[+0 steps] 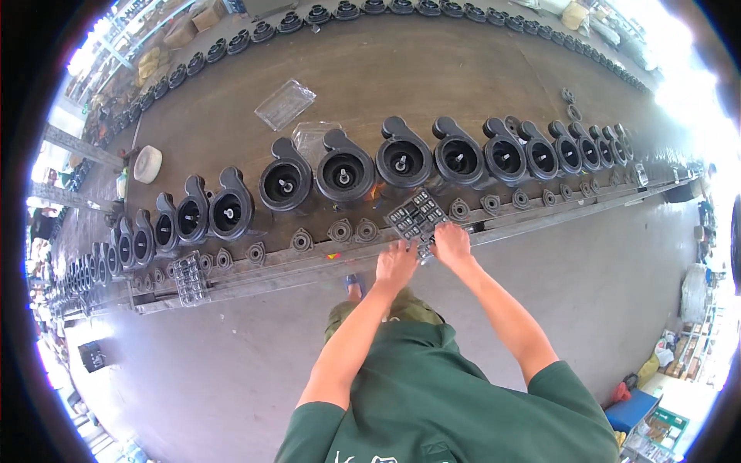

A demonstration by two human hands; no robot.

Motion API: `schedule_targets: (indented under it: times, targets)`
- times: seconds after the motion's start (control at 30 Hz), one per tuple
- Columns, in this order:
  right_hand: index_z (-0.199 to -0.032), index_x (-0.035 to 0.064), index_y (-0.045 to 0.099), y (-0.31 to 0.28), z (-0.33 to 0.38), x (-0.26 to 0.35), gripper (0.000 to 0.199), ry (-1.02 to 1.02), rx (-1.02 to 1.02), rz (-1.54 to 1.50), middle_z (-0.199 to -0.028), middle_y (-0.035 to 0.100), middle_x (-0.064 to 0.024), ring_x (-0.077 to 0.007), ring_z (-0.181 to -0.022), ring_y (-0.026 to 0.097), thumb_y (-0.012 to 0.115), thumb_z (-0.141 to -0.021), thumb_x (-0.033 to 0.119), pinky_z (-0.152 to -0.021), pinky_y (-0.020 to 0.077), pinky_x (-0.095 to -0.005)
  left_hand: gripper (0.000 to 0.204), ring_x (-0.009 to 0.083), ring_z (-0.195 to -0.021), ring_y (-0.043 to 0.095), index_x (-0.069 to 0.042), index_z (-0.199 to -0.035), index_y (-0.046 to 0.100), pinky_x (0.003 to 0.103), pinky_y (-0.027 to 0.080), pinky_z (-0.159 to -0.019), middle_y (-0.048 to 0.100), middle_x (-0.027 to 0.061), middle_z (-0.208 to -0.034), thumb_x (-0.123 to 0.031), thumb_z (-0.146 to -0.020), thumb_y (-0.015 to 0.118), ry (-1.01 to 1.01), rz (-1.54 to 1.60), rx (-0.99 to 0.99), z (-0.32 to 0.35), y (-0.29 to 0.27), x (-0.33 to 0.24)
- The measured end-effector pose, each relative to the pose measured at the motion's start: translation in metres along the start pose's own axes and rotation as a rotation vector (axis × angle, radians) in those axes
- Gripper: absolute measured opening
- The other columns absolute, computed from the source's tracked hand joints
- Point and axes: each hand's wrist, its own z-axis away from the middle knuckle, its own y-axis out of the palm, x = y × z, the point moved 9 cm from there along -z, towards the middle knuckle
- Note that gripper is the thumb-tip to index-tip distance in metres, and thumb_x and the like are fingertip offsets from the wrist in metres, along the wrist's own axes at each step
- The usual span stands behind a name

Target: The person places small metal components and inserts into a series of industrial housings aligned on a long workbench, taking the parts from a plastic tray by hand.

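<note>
A clear plastic tray (417, 217) with rows of small dark metallic parts lies tilted on the near edge of the long bench in front of me. My left hand (397, 264) is at its near left corner, fingers bent and closed together. On the near right side, my right hand (451, 242) has its fingers curled in over the tray. What either hand pinches is too small and covered to make out. Just beyond the tray, a black pump-like housing (404, 153) stands with its round mouth up and a metal shaft in the middle.
More black housings (345, 168) line the bench both ways, with flat grey ring-shaped flanges (340, 230) along the near edge. Another filled tray (189, 279) sits at the left. A clear tray (285, 104) lies farther back. Another row of black parts (317, 14) curves along the far side.
</note>
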Motion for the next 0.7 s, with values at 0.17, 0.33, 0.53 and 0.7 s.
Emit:
schedule_targets:
  times: [0.17, 0.33, 0.53, 0.7]
  targets:
    - [-0.085, -0.0014, 0.071, -0.004, -0.009, 0.0, 0.033, 0.006, 0.004, -0.028, -0.092, 0.073, -0.0212, -0.0392, -0.089, 0.073, 0.077, -0.068, 0.027, -0.078, 0.0611, -0.0463, 0.048, 0.0292, -0.104, 0.069, -0.012, -0.13, 0.061, 0.044, 0.058, -0.077, 0.068, 0.0108, -0.104, -0.029, -0.085, 0.069, -0.027, -0.061, 0.034, -0.007, 0.004, 0.003]
    - [-0.082, -0.0015, 0.068, -0.034, 0.002, -0.01, 0.037, 0.063, -0.082, -0.236, -0.09, 0.071, -0.021, -0.04, -0.085, 0.071, 0.078, -0.066, 0.03, -0.076, 0.058, -0.0481, 0.049, 0.0318, -0.1, 0.068, -0.012, -0.129, 0.06, 0.046, 0.057, -0.078, 0.067, 0.0118, -0.103, -0.029, -0.084, 0.072, 0.017, -0.003, -0.073, -0.004, -0.007, 0.001]
    - [-0.088, 0.0028, 0.064, -0.107, 0.041, 0.023, 0.032, -0.024, -0.356, -0.555, -0.082, 0.065, -0.0132, -0.0336, -0.079, 0.067, 0.08, -0.071, 0.024, -0.069, 0.0544, -0.0431, 0.035, 0.0302, -0.097, 0.066, -0.006, -0.121, 0.062, 0.043, 0.053, -0.087, 0.069, 0.0124, -0.109, -0.036, -0.103, 0.055, -0.435, 1.334, -0.012, 0.023, -0.034, 0.012]
    - [-0.101, 0.0077, 0.062, -0.157, 0.09, 0.118, 0.039, -0.252, -0.468, -0.436, -0.093, 0.064, -0.0068, -0.029, -0.088, 0.064, 0.082, -0.072, 0.021, -0.075, 0.0515, -0.0421, 0.05, 0.022, -0.105, 0.067, -0.001, -0.12, 0.064, 0.038, 0.052, -0.097, 0.07, 0.0092, -0.118, -0.042, -0.111, 0.037, -0.523, 2.287, 0.153, 0.045, -0.071, 0.011]
